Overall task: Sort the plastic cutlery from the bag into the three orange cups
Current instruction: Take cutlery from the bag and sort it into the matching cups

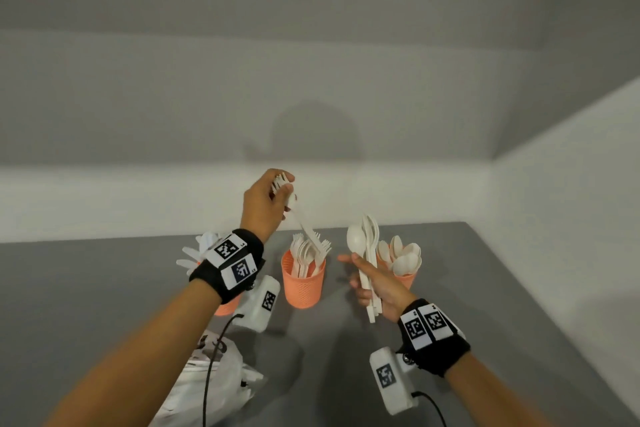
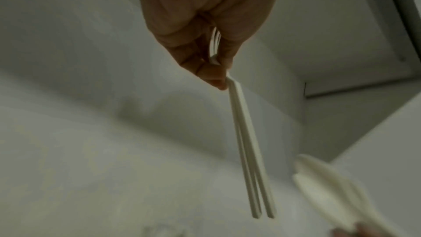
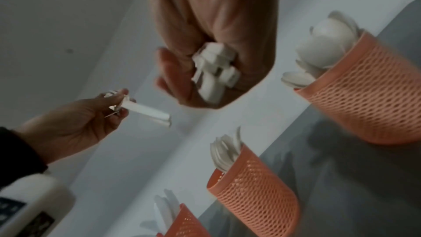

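The left hand (image 1: 263, 204) pinches two forks (image 1: 304, 222) by their heads, handles pointing down over the middle cup (image 1: 304, 284) on the desk (image 1: 485, 288). The right hand (image 1: 375, 282) grips a bundle of spoons (image 1: 363, 246) upright, just beside the right cup (image 1: 403, 279). The bag (image 1: 207, 381) lies at the near left.

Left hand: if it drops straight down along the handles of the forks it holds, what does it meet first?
Likely the forks standing in the middle orange cup: the left hand pinches its forks with handle ends just above them. Depth is uncertain.
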Available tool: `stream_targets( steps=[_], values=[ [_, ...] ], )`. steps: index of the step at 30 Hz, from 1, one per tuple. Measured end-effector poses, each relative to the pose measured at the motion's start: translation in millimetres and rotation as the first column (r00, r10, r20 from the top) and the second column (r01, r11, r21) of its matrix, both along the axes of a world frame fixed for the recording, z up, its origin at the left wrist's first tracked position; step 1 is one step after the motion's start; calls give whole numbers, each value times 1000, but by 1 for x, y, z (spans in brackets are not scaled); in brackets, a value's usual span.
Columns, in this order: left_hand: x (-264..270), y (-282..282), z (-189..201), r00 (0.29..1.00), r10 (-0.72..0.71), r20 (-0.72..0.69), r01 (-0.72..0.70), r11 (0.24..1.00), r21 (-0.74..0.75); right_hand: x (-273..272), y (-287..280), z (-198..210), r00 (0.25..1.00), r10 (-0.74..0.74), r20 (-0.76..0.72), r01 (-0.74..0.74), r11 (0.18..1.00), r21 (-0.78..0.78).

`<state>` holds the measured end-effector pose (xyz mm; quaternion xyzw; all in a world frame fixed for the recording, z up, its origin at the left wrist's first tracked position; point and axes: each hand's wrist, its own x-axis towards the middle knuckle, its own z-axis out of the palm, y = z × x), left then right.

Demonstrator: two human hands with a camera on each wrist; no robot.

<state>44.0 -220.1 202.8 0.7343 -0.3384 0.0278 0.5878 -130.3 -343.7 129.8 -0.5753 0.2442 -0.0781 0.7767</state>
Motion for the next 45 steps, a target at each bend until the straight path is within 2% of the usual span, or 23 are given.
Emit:
stream_targets(
  steps=[2,4,10,13,15,17,19,21,23,26,27,28,29,30,32,33,34,36,38,40,41,43,45],
  values=[
    [9,-1,-3,990,51,130,-60,996,69,-4,-9,-3,1000,-19,1,19,1000,21],
    [11,-3,-13,976,35,213,-74,981,180,-6,-15,-2,1000,-16,7,16,998,53],
    [8,-22,-59,963,-46,266,-60,925,376,-6,-25,4,998,69,3,-69,993,95],
    [2,-30,-82,959,-64,275,-91,852,515,-8,-28,5,995,102,4,-102,985,143],
    [1,-31,-99,921,-109,375,-136,811,569,-11,-30,5,993,121,2,-120,978,170],
    [2,-30,-113,884,-202,421,-178,688,704,-15,-32,5,990,139,7,-137,973,187],
    [5,-30,-123,869,-219,444,-252,576,778,-20,-35,7,987,158,3,-155,969,190],
    [2,-31,-126,855,-236,462,-283,534,797,-23,-38,7,983,184,4,-181,964,192],
    [-5,-34,-121,880,-208,426,-253,555,793,-26,-41,7,977,213,18,-212,955,205],
    [-20,-42,-102,936,-120,331,-132,751,647,-26,-41,10,969,245,36,-246,941,230],
    [-29,-44,-88,975,-101,197,-24,836,548,-26,-40,11,966,255,40,-257,936,241],
    [-39,-46,-72,993,-115,-14,111,907,406,-26,-38,13,963,266,45,-269,930,250],
    [-49,-48,-56,949,-194,-248,257,931,257,-25,-35,14,959,279,54,-283,924,258],
    [-58,-50,-42,850,-301,-433,379,919,106,-24,-32,17,955,291,61,-297,918,261],
    [-70,-50,-25,668,-457,-587,534,844,-49,-21,-23,22,949,311,59,-316,916,246],
    [-76,-49,-21,624,-512,-590,580,810,-90,-20,-17,25,943,328,58,-332,916,226],
    [-81,-48,-19,625,-526,-576,586,804,-98,-18,-11,27,936,346,56,-351,915,201],
    [-86,-48,-17,727,-444,-524,499,866,-42,-16,-1,32,935,352,38,-353,924,148],
    [-86,-51,-18,845,-314,-434,361,932,29,-16,5,34,964,265,11,-266,962,57],
    [-84,-54,-21,934,-155,-323,203,972,119,-14,11,33,991,136,19,-131,978,-164],
    [-84,-54,-23,955,-90,-282,140,977,164,-14,15,31,996,82,31,-69,953,-295],
    [-88,-53,-24,969,-40,-244,94,972,216,-11,21,25,997,1,72,32,893,-450],
    [-93,-51,-20,946,-111,-304,176,965,194,-11,24,17,994,-55,91,88,903,-421]
  ],
)
